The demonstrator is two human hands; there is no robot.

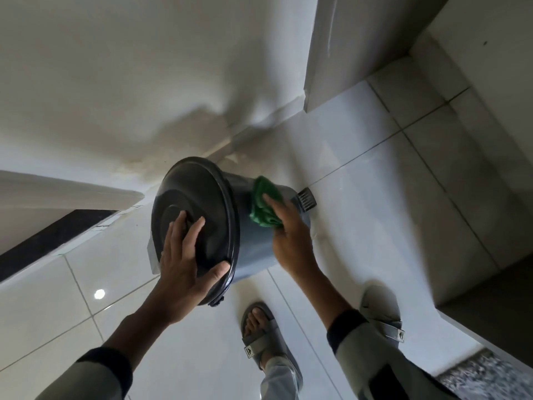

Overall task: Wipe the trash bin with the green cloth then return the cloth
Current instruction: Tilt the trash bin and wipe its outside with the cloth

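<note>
Nearest the camera, two grey sleeves with dark cuffs reach forward, and below them two feet in grey sandals (259, 336) stand on the glossy white tiled floor (375, 157). A speckled mat (484, 376) lies at the lower right corner.

The left hand (184, 267) lies flat on the black lid (196, 203) of the trash bin (256, 243), its fingers (176, 232) spread wide and gripping nothing; the fingertips reach the raised centre of the lid, while the thumb rests at the lid's near rim.

The right hand (291, 238) presses the green cloth (265, 203) against the grey side of the bin, just below the lid's rim. Its fingers are stretched out over the bunched cloth, pinning it to the bin wall rather than closing around it. The cloth shows beyond and to the left of those fingertips.

Past the right fingertips, the bin's black foot pedal (307, 199) sticks out near the floor. Farther off stands a white wall (144, 82) with a stained patch low down.
</note>
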